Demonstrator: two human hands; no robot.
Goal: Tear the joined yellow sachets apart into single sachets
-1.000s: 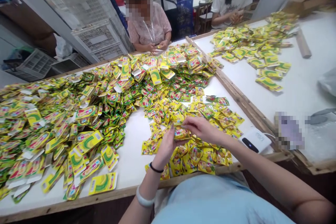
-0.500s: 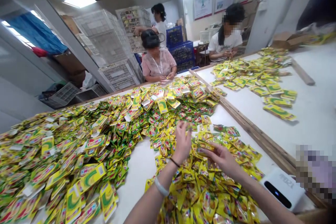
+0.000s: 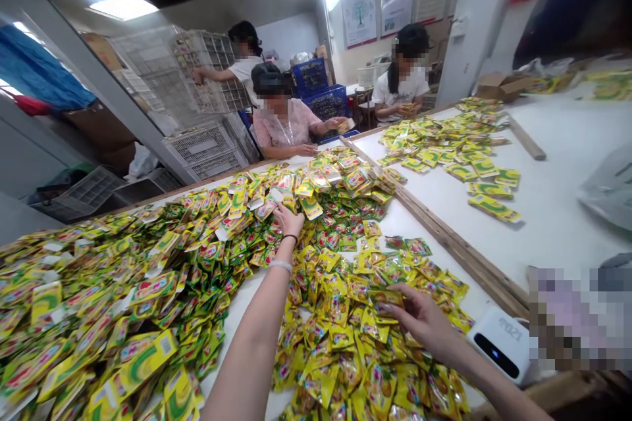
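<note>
My left hand reaches to the far side of the heap, thumb apart from the fingers, over small yellow-green cartons. Its fingertips are close to a carton with a white flap; no carton is clearly in its grasp. My right hand hovers low above the pile of yellow sachets, with a yellow sachet pinched between thumb and fingers. Green-and-red sachets lie between the cartons and the yellow sachets.
A wooden strip divides the white table; more cartons lie beyond it. A white device with a display is beside my right forearm. Across the table a person in pink handles a carton. Two other people and stacked crates are behind.
My left hand has moved away from my right hand, forward and left to the cartons. My right hand stays over the yellow sachets. The person opposite has raised a carton to one side.
</note>
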